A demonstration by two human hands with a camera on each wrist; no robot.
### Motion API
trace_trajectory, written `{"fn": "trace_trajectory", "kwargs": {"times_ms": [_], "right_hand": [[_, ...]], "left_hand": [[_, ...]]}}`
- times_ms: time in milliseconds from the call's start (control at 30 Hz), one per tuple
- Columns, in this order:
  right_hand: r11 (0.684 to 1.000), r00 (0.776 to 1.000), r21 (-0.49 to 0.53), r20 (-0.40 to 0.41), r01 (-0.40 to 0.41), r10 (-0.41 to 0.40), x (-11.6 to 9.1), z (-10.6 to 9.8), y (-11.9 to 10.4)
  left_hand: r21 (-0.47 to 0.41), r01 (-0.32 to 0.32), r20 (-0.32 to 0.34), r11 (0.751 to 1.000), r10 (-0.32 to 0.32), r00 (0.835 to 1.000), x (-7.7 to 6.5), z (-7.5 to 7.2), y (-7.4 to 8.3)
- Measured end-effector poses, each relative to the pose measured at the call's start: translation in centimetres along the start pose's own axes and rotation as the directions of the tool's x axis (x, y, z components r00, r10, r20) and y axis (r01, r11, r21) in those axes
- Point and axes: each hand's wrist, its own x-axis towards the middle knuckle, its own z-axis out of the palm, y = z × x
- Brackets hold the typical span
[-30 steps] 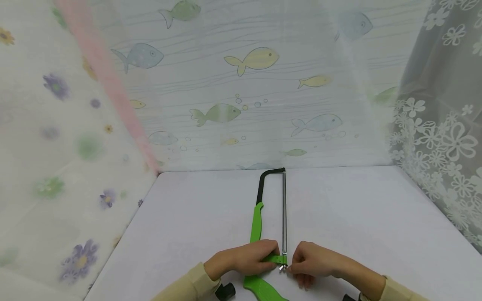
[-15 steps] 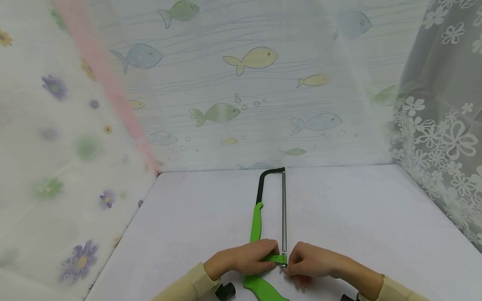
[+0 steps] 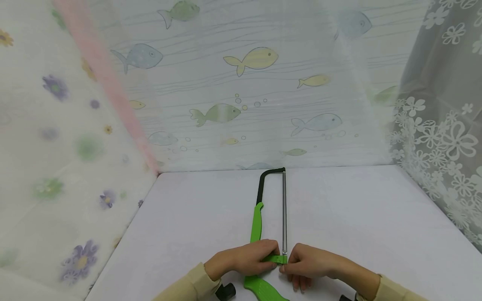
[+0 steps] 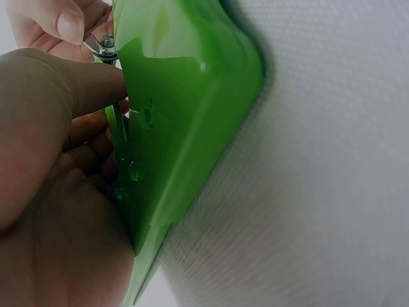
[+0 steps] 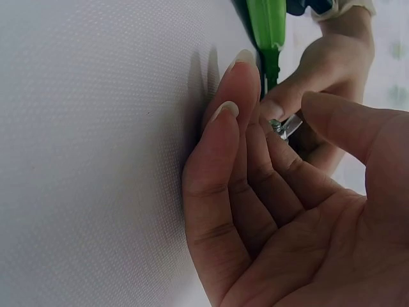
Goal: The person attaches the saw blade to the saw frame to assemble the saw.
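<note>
A hacksaw with a green handle (image 3: 256,223) lies on the white table, its black front bow farthest from me and its thin blade (image 3: 284,209) on the right. My left hand (image 3: 254,257) grips the green crosspiece (image 3: 278,259) at the near end of the blade. In the left wrist view its thumb presses beside the green frame (image 4: 172,96). Just below the crosspiece, my right hand (image 3: 312,263) has its thumb and forefinger on a small metal wing nut (image 5: 291,126) on a threaded bolt. The other right fingers curl loosely near the tabletop.
The white table (image 3: 357,209) extends around the saw. A fish-print curtain (image 3: 248,83) hangs behind its far edge, with floral curtains at the left and right sides. Black wrist-camera parts (image 3: 225,291) show below the sleeves.
The right thumb and fingertips have shifted slightly left, from beside the wing nut to over it, covering it in the head view. The left hand and the hacksaw stay in place.
</note>
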Motion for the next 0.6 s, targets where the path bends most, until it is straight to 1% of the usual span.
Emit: {"fn": "trace_trajectory", "kwargs": {"times_ms": [233,433,600], "right_hand": [[1.0,0.999,-0.006,-0.033,-0.018,0.018,0.12,0.3,-0.21],[1.0,0.999,-0.001,-0.031,-0.026,0.026,0.1,0.3,-0.35],[1.0,0.999,-0.021,-0.035,-0.024,0.023,0.02,0.02,-0.35]], "left_hand": [[0.006,-0.011,-0.002,1.0,0.011,1.0,-0.02,0.02,-0.01],[0.003,-0.012,-0.004,1.0,0.012,1.0,-0.04,0.02,0.09],[-0.001,-0.011,-0.003,1.0,0.011,1.0,-0.04,-0.03,0.1]]}}
